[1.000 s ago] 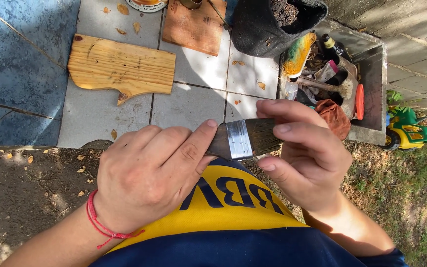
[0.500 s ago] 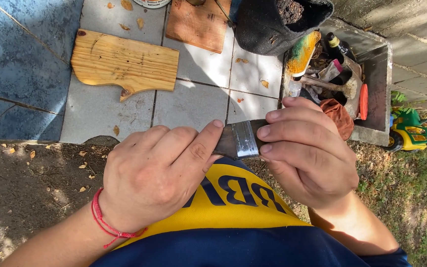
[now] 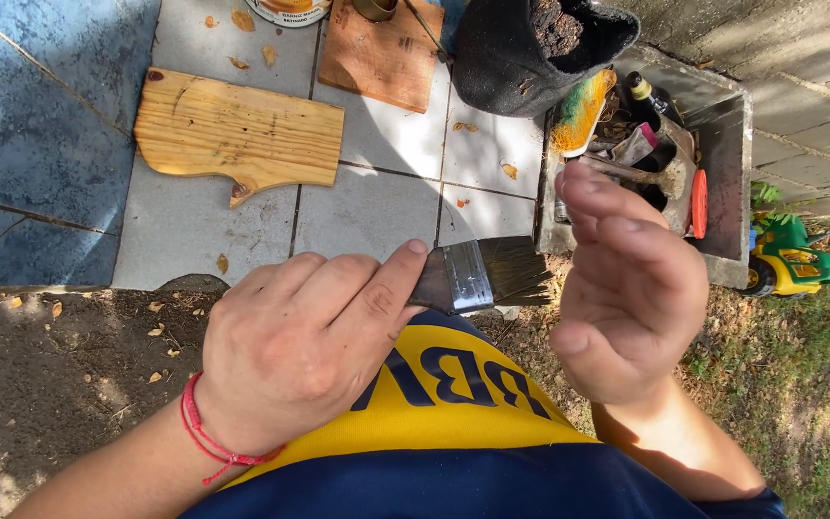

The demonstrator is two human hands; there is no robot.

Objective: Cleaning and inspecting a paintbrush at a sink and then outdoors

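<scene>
My left hand (image 3: pixel 305 346) grips a flat paintbrush (image 3: pixel 480 274) by its handle, index finger stretched along it. The brush has a metal band and dark bristles that point right. My right hand (image 3: pixel 626 288) hovers just right of the bristles with its fingers spread and nothing in it. A red cord circles my left wrist. Under both hands lies my yellow and blue shirt.
A shaped pale wooden board (image 3: pixel 237 135) lies on the grey tiles, a smaller brown board (image 3: pixel 381 58) behind it. A black grow bag of soil (image 3: pixel 530 48) and a concrete trough (image 3: pixel 722 163) of tools stand at right, a green toy tractor (image 3: pixel 790 259) beside it.
My right hand, which was closed over the brush's bristles, has let go and lifted away to the right. The bristles now show. My left hand keeps its hold.
</scene>
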